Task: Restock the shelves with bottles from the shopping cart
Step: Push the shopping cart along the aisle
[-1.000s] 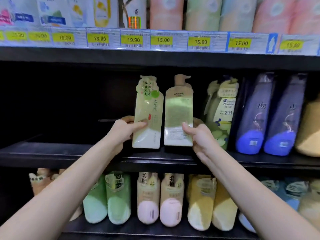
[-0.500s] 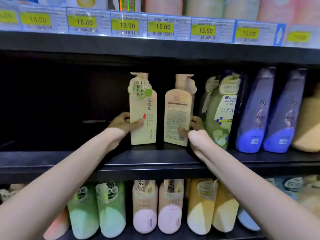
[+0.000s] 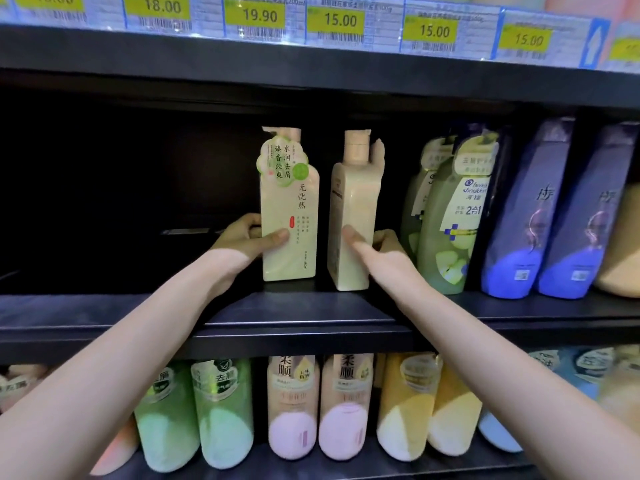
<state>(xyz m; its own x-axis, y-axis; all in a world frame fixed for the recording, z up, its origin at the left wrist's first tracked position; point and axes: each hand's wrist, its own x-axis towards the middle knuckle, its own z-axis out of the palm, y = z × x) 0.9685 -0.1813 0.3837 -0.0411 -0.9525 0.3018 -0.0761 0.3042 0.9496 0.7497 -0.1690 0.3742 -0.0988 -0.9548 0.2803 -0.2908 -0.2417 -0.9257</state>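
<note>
Turned edge-on since earlier, cream pump bottle (image 3: 351, 216) in my gripping right hand (image 3: 377, 252); left hand (image 3: 242, 242) clasps labelled twin bottle (image 3: 289, 216); placing step, next I square it forward.

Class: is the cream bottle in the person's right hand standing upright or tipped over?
Upright. The cream bottle has its base on the middle shelf and its pump cap on top; the right hand grips its lower part.
</note>
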